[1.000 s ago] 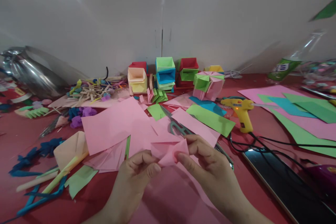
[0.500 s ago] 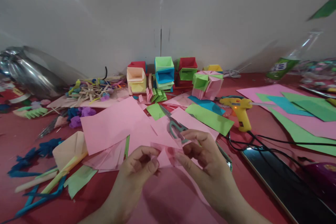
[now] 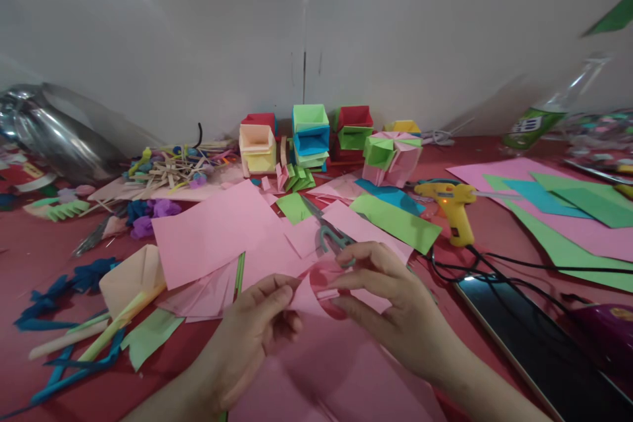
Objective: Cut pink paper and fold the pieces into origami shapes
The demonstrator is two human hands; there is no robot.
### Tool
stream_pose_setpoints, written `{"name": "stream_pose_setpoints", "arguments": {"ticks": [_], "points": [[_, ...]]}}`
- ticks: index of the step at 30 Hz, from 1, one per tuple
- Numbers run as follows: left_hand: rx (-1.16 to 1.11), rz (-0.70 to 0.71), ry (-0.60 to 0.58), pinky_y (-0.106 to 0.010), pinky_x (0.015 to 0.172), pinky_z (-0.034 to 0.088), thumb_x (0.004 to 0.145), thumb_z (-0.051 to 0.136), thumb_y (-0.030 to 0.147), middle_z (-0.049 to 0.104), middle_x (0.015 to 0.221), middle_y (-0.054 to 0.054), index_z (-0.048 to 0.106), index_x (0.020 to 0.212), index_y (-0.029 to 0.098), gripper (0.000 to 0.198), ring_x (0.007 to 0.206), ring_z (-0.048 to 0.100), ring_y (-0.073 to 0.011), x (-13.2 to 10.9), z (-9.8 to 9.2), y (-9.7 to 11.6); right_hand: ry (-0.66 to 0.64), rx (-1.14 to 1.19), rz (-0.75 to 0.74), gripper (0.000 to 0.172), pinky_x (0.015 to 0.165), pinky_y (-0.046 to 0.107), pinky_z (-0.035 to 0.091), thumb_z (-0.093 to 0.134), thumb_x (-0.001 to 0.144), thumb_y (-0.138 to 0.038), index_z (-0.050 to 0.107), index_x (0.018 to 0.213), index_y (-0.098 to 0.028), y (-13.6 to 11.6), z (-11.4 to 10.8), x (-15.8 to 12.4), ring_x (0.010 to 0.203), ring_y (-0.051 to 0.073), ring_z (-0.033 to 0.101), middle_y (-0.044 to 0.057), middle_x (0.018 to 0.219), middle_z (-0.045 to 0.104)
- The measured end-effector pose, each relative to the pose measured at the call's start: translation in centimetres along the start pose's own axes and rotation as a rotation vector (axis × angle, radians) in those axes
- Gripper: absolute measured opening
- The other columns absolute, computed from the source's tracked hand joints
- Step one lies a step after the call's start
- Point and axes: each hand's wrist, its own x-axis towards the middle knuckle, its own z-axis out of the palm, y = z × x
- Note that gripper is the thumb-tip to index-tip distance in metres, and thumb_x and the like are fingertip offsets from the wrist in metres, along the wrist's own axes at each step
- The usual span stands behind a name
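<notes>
A small piece of pink paper [image 3: 307, 297] is held up between my two hands, its right part curled into a loop. My left hand [image 3: 264, 316] pinches its left corner between thumb and fingers. At its right edge, the thumb and fingers of my right hand [image 3: 388, 306] grip the curled end. Larger pink sheets [image 3: 212, 231] lie beyond and beneath the hands. Grey-handled scissors [image 3: 332, 237] rest on the paper just past my right hand.
Folded paper boxes [image 3: 310, 138] stand along the back wall. To the right are a yellow glue gun [image 3: 455, 211] with black cables, a phone [image 3: 524, 349] and coloured sheets [image 3: 568, 211]. Blue paper strips [image 3: 59, 303] and a metal jug [image 3: 69, 138] are at left.
The pink piece was flatter and now curves into a loop at its right. My left hand has turned slightly, with its fingers closer together.
</notes>
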Motion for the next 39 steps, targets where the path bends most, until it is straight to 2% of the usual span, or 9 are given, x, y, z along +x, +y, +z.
{"name": "stream_pose_setpoints", "arguments": {"ticks": [2,4,7,12,18,21,26,32,39], "points": [[0.230,0.163,0.071,-0.025,0.061,0.044,0.081,0.055,0.042,0.058,0.075,-0.001,0.061,0.098,0.020,0.028,0.065,0.055,-0.0135,-0.2,-0.3,-0.2,-0.004,0.008,0.050,0.010,0.078,0.033,0.046,0.060,0.078,-0.017,0.068,0.080,-0.024,0.0,0.0,0.0,0.092,0.020,0.055,0.005,0.094,0.057],[0.505,0.396,0.132,-0.030,0.074,0.044,0.078,0.058,0.041,0.058,0.097,-0.005,0.056,0.111,0.025,0.036,0.086,0.055,-0.0193,-0.4,-0.6,-0.1,-0.008,0.026,0.112,0.006,0.079,0.033,0.045,0.061,0.078,-0.020,0.066,0.077,-0.023,0.0,-0.1,0.1,0.091,0.020,0.055,0.004,0.092,0.056],[0.807,0.601,0.053,-0.030,0.087,0.039,0.075,0.065,0.030,0.055,0.113,-0.004,0.059,0.107,0.028,0.032,0.104,0.049,-0.0212,-0.6,-0.8,0.2,-0.028,0.069,0.175,0.006,0.081,0.033,0.044,0.062,0.077,-0.021,0.066,0.073,-0.022,-0.2,0.0,0.2,0.092,0.020,0.055,0.004,0.093,0.056],[0.822,0.533,-0.029,-0.023,0.073,0.043,0.082,0.057,0.021,0.062,0.088,0.001,0.064,0.095,0.027,0.016,0.079,0.056,-0.0143,-0.5,-0.7,0.5,-0.038,0.189,0.258,0.005,0.082,0.032,0.044,0.062,0.077,-0.023,0.066,0.075,-0.020,-0.5,0.2,0.2,0.089,0.018,0.056,0.005,0.095,0.055],[0.721,0.545,0.027,-0.024,0.073,0.044,0.082,0.056,0.020,0.063,0.086,0.001,0.066,0.092,0.027,0.016,0.083,0.057,-0.0148,-0.1,-0.9,0.3,-0.069,0.263,0.293,0.007,0.078,0.030,0.043,0.063,0.078,-0.023,0.068,0.074,-0.019,-0.4,-0.1,0.2,0.085,0.016,0.053,0.004,0.089,0.053],[0.724,0.561,-0.008,-0.025,0.077,0.044,0.084,0.054,0.023,0.063,0.090,0.000,0.066,0.093,0.026,0.015,0.087,0.057,-0.0151,-0.1,-0.9,0.6,-0.075,0.249,0.298,0.014,0.071,0.028,0.043,0.061,0.079,-0.021,0.067,0.067,-0.019,-0.4,-0.2,0.3,0.080,0.015,0.052,0.003,0.082,0.051],[0.786,0.671,-0.041,-0.027,0.090,0.040,0.078,0.063,0.030,0.059,0.110,-0.001,0.062,0.106,0.029,0.027,0.106,0.052,-0.0175,-0.6,-0.8,1.0,-0.119,0.134,0.179,0.016,0.069,0.028,0.043,0.058,0.079,-0.014,0.066,0.067,-0.018,-1.1,0.1,0.1,0.077,0.015,0.052,0.003,0.079,0.053],[0.912,0.840,-0.061,-0.025,0.080,0.044,0.076,0.066,0.017,0.064,0.087,0.001,0.064,0.089,0.025,0.015,0.090,0.057,-0.0148,-1.4,-0.4,1.1,-0.113,-0.025,-0.032,0.016,0.066,0.031,0.041,0.055,0.077,-0.010,0.065,0.068,-0.019,-1.7,0.5,-0.3,0.072,0.016,0.050,0.004,0.076,0.055],[0.883,0.878,0.022,-0.024,0.076,0.046,0.076,0.064,0.013,0.065,0.077,0.002,0.065,0.078,0.023,0.009,0.084,0.059,-0.0136,-1.4,-0.4,1.3,-0.121,0.000,-0.067,0.013,0.068,0.033,0.042,0.055,0.081,-0.014,0.066,0.078,-0.020,-1.9,0.1,-0.4,0.074,0.016,0.051,0.004,0.079,0.056]]}}
